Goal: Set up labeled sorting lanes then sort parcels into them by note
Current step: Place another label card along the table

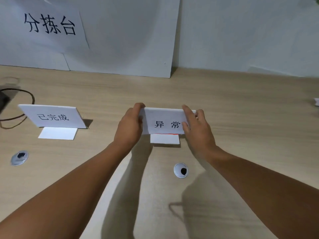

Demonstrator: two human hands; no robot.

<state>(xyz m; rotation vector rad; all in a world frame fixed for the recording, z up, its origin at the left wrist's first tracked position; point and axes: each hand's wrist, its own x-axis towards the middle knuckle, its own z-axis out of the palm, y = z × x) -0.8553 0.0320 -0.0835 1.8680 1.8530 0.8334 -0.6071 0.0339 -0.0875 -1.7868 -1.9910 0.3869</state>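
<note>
On the wooden counter (pixel 224 100), a sign card (pixel 51 116) stands at the left. In the middle, the left hand (pixel 129 125) grips the left edge of another sign card (pixel 164 122), and the right hand (pixel 196 125) grips its right edge.

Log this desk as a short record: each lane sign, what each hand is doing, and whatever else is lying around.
held sign: 异常 sign, mid-desk, white foot showing below it
standing sign: 已完成 sign, to the left, untouched, on its own white foot
left hand: left hand grips the held sign's left edge
right hand: right hand pinches its right edge
wall: 分拣台 sheet, upper left
surface: wooden desk
other: grommet at left; second grommet near centre; dark cable far left
parcels: none plainly visible
</note>
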